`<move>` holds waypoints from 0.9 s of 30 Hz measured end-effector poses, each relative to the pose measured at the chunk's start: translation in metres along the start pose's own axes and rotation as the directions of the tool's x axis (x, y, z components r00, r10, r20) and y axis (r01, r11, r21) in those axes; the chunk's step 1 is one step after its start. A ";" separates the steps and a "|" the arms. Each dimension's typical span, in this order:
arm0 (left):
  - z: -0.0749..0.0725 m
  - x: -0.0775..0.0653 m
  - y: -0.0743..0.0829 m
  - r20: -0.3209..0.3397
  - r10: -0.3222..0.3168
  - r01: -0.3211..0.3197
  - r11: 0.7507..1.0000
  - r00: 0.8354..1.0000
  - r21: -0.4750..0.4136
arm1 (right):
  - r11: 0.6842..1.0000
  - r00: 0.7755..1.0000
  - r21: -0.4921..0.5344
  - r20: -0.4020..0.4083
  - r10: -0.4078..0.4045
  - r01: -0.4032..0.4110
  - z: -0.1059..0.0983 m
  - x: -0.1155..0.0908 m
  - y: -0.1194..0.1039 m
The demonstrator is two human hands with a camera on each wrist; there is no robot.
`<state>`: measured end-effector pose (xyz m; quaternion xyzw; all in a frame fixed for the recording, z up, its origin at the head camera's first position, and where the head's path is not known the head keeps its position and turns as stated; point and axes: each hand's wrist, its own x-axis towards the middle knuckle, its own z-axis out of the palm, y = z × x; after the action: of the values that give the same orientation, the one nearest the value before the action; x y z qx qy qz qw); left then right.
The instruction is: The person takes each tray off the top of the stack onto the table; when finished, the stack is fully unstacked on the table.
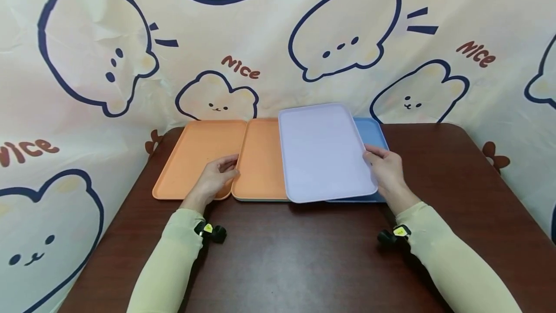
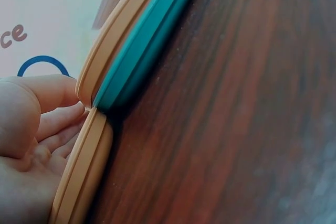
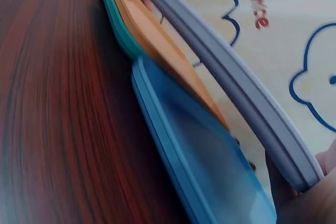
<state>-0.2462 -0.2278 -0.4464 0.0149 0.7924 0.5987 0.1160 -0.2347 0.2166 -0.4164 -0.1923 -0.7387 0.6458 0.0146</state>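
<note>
1. Grasping, with the right grip (image 1: pixel 386 169), the right edge of the lavender tray (image 1: pixel 327 153); touching, with the left grip (image 1: pixel 213 177), the middle orange tray's (image 1: pixel 262 163) left edge, cannot tell if pinching.
2. Raised above the blue tray (image 1: pixel 371 134), toward the surface's (image 1: pixel 278 255) far edge; leftward of the nearer, right grip, long axis running near-to-far.
3. Smooth, apparently plastic; rectangular, corners rounded, rim raised.

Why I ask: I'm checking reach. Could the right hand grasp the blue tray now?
Probably not: the right hand grips the lavender tray, held above part of the blue tray. If freed, it could likely reach the exposed right side.
</note>
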 end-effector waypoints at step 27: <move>-0.002 -0.003 -0.001 -0.021 -0.017 0.017 1.000 1.000 0.024 | 0.972 0.985 -0.174 -0.090 0.145 -0.159 -0.199 0.047 0.027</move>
<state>-0.2432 -0.2303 -0.4467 0.0032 0.8008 0.5882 0.1126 -0.2178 0.4218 -0.4201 -0.2735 -0.7761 0.5677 -0.0239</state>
